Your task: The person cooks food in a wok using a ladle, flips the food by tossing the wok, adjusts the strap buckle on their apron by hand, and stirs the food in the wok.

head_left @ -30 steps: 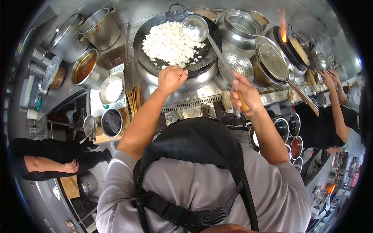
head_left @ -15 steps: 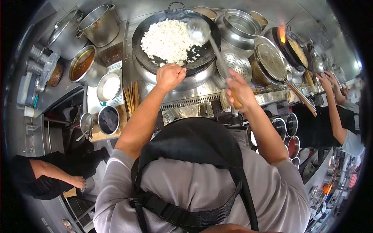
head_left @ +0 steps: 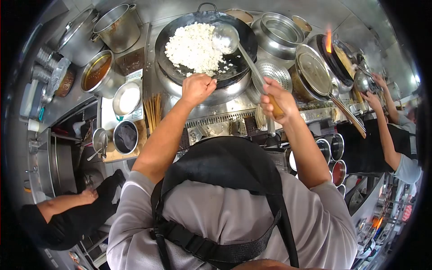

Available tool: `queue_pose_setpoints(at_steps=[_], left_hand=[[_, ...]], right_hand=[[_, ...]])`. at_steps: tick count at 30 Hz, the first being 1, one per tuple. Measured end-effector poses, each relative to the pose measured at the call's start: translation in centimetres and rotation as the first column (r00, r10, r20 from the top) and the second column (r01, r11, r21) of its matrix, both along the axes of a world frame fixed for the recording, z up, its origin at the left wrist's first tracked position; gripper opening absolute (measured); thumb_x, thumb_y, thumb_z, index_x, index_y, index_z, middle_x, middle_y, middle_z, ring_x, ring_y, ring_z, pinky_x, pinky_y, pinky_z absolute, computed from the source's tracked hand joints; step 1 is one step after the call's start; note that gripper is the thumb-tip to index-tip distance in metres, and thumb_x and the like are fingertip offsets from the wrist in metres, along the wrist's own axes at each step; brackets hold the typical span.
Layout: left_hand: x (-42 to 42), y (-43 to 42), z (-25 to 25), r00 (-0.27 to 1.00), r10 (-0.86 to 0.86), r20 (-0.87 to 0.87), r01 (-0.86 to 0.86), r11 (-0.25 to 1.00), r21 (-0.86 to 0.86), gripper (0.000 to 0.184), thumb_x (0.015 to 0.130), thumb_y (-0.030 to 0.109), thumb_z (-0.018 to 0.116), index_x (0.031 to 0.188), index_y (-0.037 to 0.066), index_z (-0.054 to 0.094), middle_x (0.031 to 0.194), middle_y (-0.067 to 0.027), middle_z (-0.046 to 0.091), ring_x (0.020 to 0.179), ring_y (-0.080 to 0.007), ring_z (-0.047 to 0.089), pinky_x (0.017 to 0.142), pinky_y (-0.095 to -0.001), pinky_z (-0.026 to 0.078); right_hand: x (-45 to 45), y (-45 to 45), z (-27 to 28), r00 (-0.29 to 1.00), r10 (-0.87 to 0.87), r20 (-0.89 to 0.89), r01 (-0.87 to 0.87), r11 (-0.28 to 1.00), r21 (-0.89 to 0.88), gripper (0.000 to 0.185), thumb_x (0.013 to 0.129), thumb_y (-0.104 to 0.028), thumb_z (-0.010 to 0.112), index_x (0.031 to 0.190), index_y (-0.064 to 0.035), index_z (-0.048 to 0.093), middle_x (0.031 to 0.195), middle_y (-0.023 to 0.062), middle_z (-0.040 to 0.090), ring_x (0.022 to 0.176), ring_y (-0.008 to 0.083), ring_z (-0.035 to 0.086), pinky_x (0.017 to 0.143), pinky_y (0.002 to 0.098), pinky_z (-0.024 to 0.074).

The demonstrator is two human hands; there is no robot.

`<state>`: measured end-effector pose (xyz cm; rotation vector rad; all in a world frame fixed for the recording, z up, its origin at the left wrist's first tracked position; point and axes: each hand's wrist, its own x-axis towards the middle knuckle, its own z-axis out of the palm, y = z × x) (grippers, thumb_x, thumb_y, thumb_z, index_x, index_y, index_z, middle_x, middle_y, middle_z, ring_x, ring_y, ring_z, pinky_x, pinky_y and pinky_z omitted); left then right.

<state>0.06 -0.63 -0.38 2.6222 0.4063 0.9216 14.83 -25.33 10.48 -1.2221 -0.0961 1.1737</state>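
Note:
White rice (head_left: 191, 48) lies heaped in a large black wok (head_left: 167, 35). My left hand (head_left: 198, 88) is closed at the wok's near rim; what its fingers grip is hidden. My right hand (head_left: 278, 101) is wrapped round the wooden handle of a long metal ladle (head_left: 226, 38). The ladle's round bowl rests against the right side of the rice, and its shaft slants down to the right over the wok's rim. A few loose grains are scattered on the dark metal near the ladle.
Right of the wok are a perforated strainer (head_left: 273, 75), a metal pot (head_left: 281, 29) and a flaming wok (head_left: 335, 56) beside a co-worker (head_left: 382, 103). To the left stand a pot of brown sauce (head_left: 100, 74), a white-filled bowl (head_left: 127, 100) and skewers (head_left: 153, 112). Another person is lower left.
The ladle has swung about over the right part of the rice with my right hand. My left hand stays at the rim. The person at lower left has moved downward in view.

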Motion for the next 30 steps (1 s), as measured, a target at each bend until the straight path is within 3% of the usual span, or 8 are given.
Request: queue_pose_setpoints(at_steps=[3, 7, 11, 13, 15, 19, 23, 30], left_hand=[[0.1, 0.0, -0.2, 1.0, 0.001, 0.014, -0.001, 1.0, 0.001, 0.036, 0.088, 0.029, 0.066, 0.06, 0.007, 0.059, 0.069, -0.0096, 0.064, 0.07, -0.0327, 0.064, 0.065, -0.0455, 0.052], [-0.1, -0.2, -0.2, 1.0, -0.001, 0.03, 0.001, 1.0, -0.003, 0.035, 0.087, 0.028, 0.067, 0.061, 0.006, 0.059, 0.069, -0.0095, 0.064, 0.07, -0.0324, 0.064, 0.065, -0.0455, 0.052], [0.2, 0.0, 0.1, 1.0, -0.007, 0.02, 0.007, 1.0, 0.005, 0.035, 0.087, 0.028, 0.067, 0.061, 0.006, 0.059, 0.068, -0.0089, 0.064, 0.07, -0.0317, 0.064, 0.065, -0.045, 0.052], [0.2, 0.0, -0.2, 0.999, -0.014, 0.049, 0.014, 1.0, -0.006, 0.036, 0.087, 0.029, 0.067, 0.061, 0.006, 0.059, 0.068, -0.0087, 0.064, 0.07, -0.0316, 0.064, 0.064, -0.045, 0.052], [0.2, 0.1, -0.3, 0.999, -0.008, 0.044, 0.008, 1.0, 0.002, 0.036, 0.088, 0.029, 0.067, 0.061, 0.007, 0.059, 0.069, -0.0086, 0.064, 0.07, -0.0315, 0.064, 0.064, -0.0452, 0.052], [0.1, -0.1, -0.1, 0.997, -0.025, 0.079, 0.024, 1.0, 0.01, 0.036, 0.088, 0.025, 0.069, 0.06, 0.005, 0.055, 0.066, -0.0106, 0.06, 0.067, -0.0332, 0.062, 0.062, -0.0461, 0.051], [-0.1, 0.0, -0.4, 0.998, -0.004, 0.055, 0.002, 1.0, 0.03, 0.037, 0.088, 0.026, 0.069, 0.06, 0.006, 0.055, 0.067, -0.0102, 0.061, 0.068, -0.0328, 0.062, 0.063, -0.0461, 0.051], [0.1, 0.1, -0.3, 0.997, -0.03, 0.066, 0.03, 1.0, 0.002, 0.036, 0.087, 0.026, 0.069, 0.061, 0.007, 0.056, 0.066, -0.0099, 0.06, 0.066, -0.0326, 0.062, 0.061, -0.0462, 0.051]], right_hand=[[-0.4, -3.9, 0.3, 0.994, 0.059, -0.093, -0.039, 0.979, 0.202, 0.033, 0.104, -0.024, 0.055, 0.136, -0.0221, 0.046, 0.067, 0.0032, 0.051, 0.043, 0.0131, 0.044, 0.036, 0.0272, 0.034], [-2.3, -3.7, -1.5, 0.958, 0.103, -0.266, -0.105, 0.994, 0.007, 0.032, 0.104, -0.025, 0.055, 0.136, -0.0254, 0.047, 0.067, 0.0026, 0.05, 0.042, 0.0137, 0.044, 0.036, 0.0285, 0.0319], [-3.3, -0.6, -0.7, 0.985, 0.167, 0.053, -0.166, 0.986, -0.017, 0.038, 0.104, -0.027, 0.056, 0.141, -0.0233, 0.045, 0.066, 0.0036, 0.048, 0.044, 0.0137, 0.043, 0.037, 0.0287, 0.0326], [-4.5, -2.7, 0.6, 0.987, 0.152, 0.057, -0.152, 0.988, 0.0, 0.04, 0.104, -0.028, 0.056, 0.143, -0.0227, 0.045, 0.066, 0.0047, 0.05, 0.043, 0.0139, 0.043, 0.037, 0.0278, 0.0327], [-4.0, -5.3, 0.9, 0.974, 0.186, -0.13, -0.16, 0.968, 0.191, 0.039, 0.105, -0.028, 0.055, 0.142, -0.0236, 0.045, 0.067, 0.0048, 0.05, 0.043, 0.0139, 0.043, 0.037, 0.0273, 0.0336], [-3.5, -2.0, -2.8, 0.92, 0.144, -0.364, -0.131, 0.99, 0.061, 0.031, 0.106, -0.027, 0.053, 0.137, -0.0233, 0.048, 0.067, 0.0047, 0.051, 0.043, 0.013, 0.044, 0.037, 0.0277, 0.0353], [-4.3, -0.4, -0.4, 0.96, 0.209, -0.186, -0.183, 0.972, 0.151, 0.03, 0.106, -0.025, 0.053, 0.135, -0.0234, 0.05, 0.068, 0.0046, 0.052, 0.042, 0.013, 0.044, 0.036, 0.0277, 0.0351], [-4.1, -0.6, -3.7, 0.903, 0.221, -0.368, -0.159, 0.968, 0.192, 0.033, 0.105, -0.024, 0.054, 0.138, -0.0241, 0.048, 0.068, 0.0045, 0.05, 0.044, 0.014, 0.044, 0.037, 0.0282, 0.0345]])
